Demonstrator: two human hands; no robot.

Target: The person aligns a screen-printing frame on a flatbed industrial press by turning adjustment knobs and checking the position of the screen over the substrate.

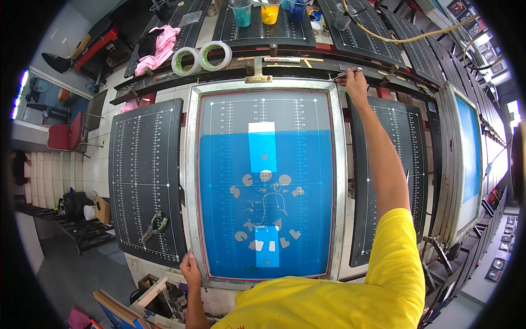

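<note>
A screen printing frame with silver metal edges and blue mesh lies in front of me. Grey cut-out shapes and letters form a design in its lower half. Two pale rectangular pieces, an upper one and a lower one, show through the mesh. At the frame's far right corner, my right hand is closed on a slim pen-like tool, its thin tip pointing left. My left hand is beside the near left corner, fingers curled together; what they hold, if anything, is hidden.
Black ruled boards flank the frame, left and right. Pliers lie on the left one. Tape rolls, pink cloth and a cup of yellow ink sit beyond. Another blue screen stands at right.
</note>
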